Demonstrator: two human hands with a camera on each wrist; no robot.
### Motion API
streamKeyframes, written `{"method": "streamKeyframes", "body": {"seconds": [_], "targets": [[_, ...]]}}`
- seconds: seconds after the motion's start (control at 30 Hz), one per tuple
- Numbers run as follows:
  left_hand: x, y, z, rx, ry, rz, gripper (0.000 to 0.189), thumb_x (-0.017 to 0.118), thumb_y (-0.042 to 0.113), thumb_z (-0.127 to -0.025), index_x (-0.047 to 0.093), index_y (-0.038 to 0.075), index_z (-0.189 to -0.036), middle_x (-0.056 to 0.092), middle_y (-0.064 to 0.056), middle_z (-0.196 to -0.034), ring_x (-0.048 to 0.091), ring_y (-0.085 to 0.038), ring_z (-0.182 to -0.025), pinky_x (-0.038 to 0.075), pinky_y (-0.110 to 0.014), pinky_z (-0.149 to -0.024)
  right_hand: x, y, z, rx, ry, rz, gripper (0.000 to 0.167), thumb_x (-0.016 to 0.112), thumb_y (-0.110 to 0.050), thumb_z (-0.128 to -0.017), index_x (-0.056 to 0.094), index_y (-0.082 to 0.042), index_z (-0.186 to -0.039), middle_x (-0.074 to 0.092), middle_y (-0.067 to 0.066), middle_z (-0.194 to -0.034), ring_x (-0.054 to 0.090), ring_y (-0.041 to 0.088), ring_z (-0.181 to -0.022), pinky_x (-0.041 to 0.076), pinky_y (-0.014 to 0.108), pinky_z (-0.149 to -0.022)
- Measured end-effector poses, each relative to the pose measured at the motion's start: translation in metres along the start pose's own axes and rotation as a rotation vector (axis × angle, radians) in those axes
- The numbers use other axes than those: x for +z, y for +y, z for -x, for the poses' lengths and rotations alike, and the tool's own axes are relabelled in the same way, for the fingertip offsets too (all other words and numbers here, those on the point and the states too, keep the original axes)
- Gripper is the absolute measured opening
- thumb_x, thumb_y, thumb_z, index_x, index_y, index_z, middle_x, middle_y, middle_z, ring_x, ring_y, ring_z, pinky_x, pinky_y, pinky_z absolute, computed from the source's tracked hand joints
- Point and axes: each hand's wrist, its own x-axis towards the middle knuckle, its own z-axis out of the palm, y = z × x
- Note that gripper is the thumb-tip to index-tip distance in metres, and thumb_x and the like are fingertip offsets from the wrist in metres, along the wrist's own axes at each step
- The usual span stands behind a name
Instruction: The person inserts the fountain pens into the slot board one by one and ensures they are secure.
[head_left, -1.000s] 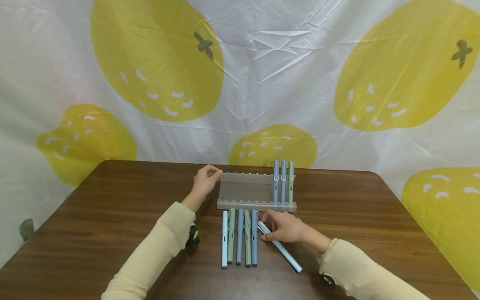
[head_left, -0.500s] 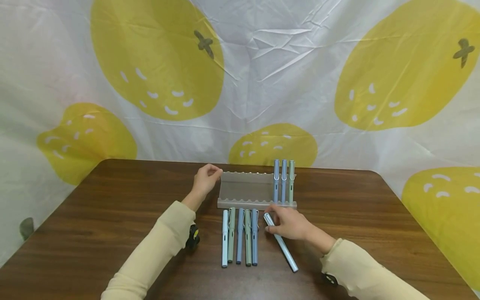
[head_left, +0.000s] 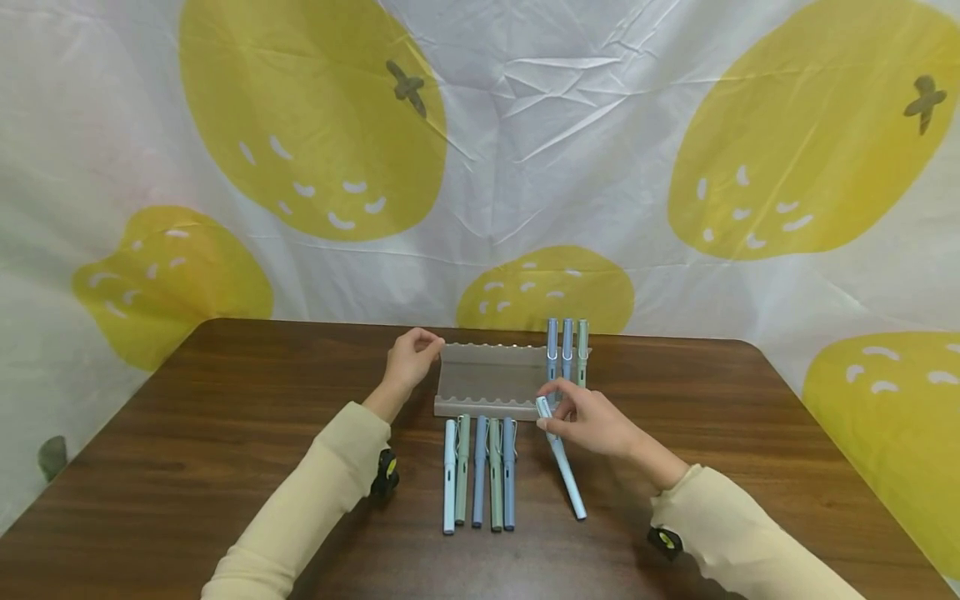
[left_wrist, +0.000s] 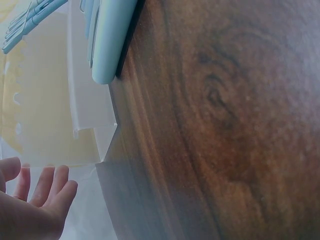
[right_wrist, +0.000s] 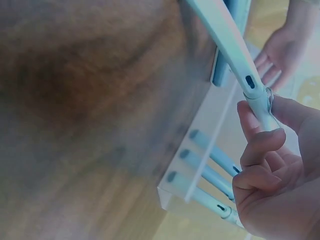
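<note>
My right hand pinches a pale blue pen by its capped end; the pen slants down toward me in front of the rack. In the right wrist view, thumb and fingers close on the cap of that pen near its clip. A clear, notched pen rack stands behind, with 3 pens upright at its right end. At the rack's upper left corner, my left hand pinches the edge. The left wrist view shows these fingers at the rack's side.
Several capped pens in pale blue, green and darker blue lie side by side in front of the rack. All this is on a dark wooden table, with a lemon-print cloth hanging behind its far edge.
My right hand has moved forward and slightly right, lifting the pale blue pen off the table and turning it steeper. My left hand stays at the rack's corner.
</note>
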Motion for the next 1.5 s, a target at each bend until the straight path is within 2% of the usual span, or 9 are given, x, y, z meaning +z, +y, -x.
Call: {"method": "streamKeyframes", "body": {"seconds": [0.37, 0.6, 0.7, 0.97, 1.23, 1.5], "targets": [[0.0, -0.002, -0.001, -0.015, -0.008, 0.01, 0.019, 0.056, 0.018, -0.088, 0.058, 0.001, -0.094, 0.061, -0.015, -0.092, 0.057, -0.03, -0.089, 0.043, -0.039, -0.075, -0.019, -0.003, -0.007, 0.03, 0.05, -0.043, 0.032, 0.059, -0.015, -0.086, 0.048, -0.013, -0.115, 0.063, -0.005, -0.074, 0.052, 0.013, -0.056, 0.042, 0.03, -0.053], [-0.001, -0.001, 0.0, -0.01, -0.012, 0.002, 0.019, 0.056, 0.02, -0.088, 0.058, 0.001, -0.094, 0.061, -0.013, -0.091, 0.057, -0.029, -0.087, 0.043, -0.039, -0.074, -0.026, -0.006, -0.014, 0.056, 0.08, -0.054, 0.032, 0.056, -0.015, -0.087, 0.044, -0.015, -0.117, 0.063, -0.002, -0.078, 0.046, 0.014, -0.047, 0.04, 0.031, -0.049], [-0.001, -0.001, 0.001, -0.01, -0.01, 0.0, 0.019, 0.056, 0.02, -0.088, 0.059, 0.002, -0.093, 0.061, -0.013, -0.09, 0.057, -0.028, -0.086, 0.043, -0.039, -0.074, -0.028, -0.006, -0.017, 0.056, 0.105, -0.059, 0.033, 0.056, -0.014, -0.088, 0.044, -0.015, -0.118, 0.063, 0.0, -0.08, 0.049, 0.017, -0.049, 0.041, 0.032, -0.05], [0.0, -0.003, 0.0, -0.004, -0.007, -0.009, 0.019, 0.056, 0.02, -0.088, 0.058, 0.001, -0.093, 0.061, -0.016, -0.094, 0.058, -0.025, -0.085, 0.043, -0.039, -0.074, -0.03, -0.007, -0.027, 0.032, 0.19, -0.073, 0.033, 0.057, -0.014, -0.087, 0.044, -0.014, -0.117, 0.064, 0.005, -0.084, 0.059, 0.028, -0.07, 0.041, 0.034, -0.056], [0.0, -0.002, -0.001, -0.004, 0.003, -0.012, 0.019, 0.057, 0.02, -0.087, 0.059, 0.001, -0.092, 0.062, -0.014, -0.09, 0.059, -0.025, -0.084, 0.044, -0.038, -0.074, -0.036, -0.008, -0.037, 0.014, 0.261, -0.054, 0.032, 0.057, -0.012, -0.086, 0.045, -0.013, -0.116, 0.064, 0.007, -0.084, 0.06, 0.023, -0.072, 0.043, 0.034, -0.059], [-0.001, -0.001, -0.001, -0.001, -0.002, -0.008, 0.02, 0.057, 0.02, -0.087, 0.059, 0.001, -0.093, 0.061, -0.013, -0.091, 0.058, -0.025, -0.085, 0.044, -0.038, -0.074, -0.043, -0.008, -0.046, -0.017, 0.293, -0.037, 0.035, 0.057, -0.015, -0.087, 0.044, -0.012, -0.118, 0.065, 0.011, -0.088, 0.061, 0.024, -0.072, 0.044, 0.034, -0.057]]}}
